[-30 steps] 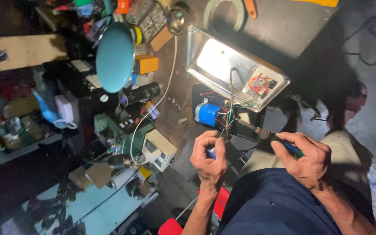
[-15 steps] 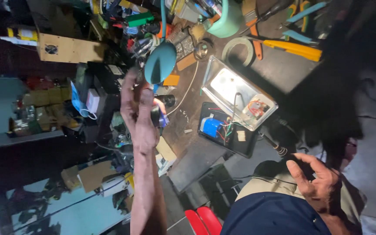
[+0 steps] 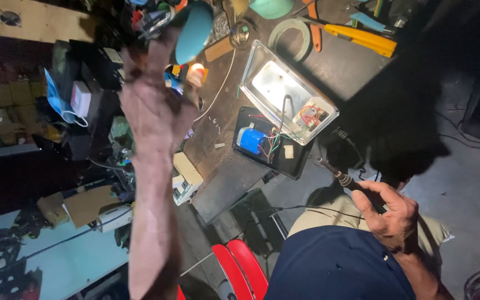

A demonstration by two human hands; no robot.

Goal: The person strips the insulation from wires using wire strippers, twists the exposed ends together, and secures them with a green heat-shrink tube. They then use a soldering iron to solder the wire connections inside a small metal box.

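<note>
Your left hand [image 3: 151, 105] reaches far over the counter [image 3: 229, 172] toward the lamp [image 3: 194, 30]; its fingers' state cannot be told. Your right hand [image 3: 387, 214] holds the iron [image 3: 343, 179] clear of the tray [image 3: 287, 91], fingers wrapped round its handle.

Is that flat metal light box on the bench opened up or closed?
Opened up. The metal light box lies apart from its black back tray, with coloured wires and a blue part exposed.

Dim, shadow-heavy scene, harsh glare off the lit lamp housing [image 3: 288, 91], motion blur on the left hand [image 3: 154, 105].
</note>
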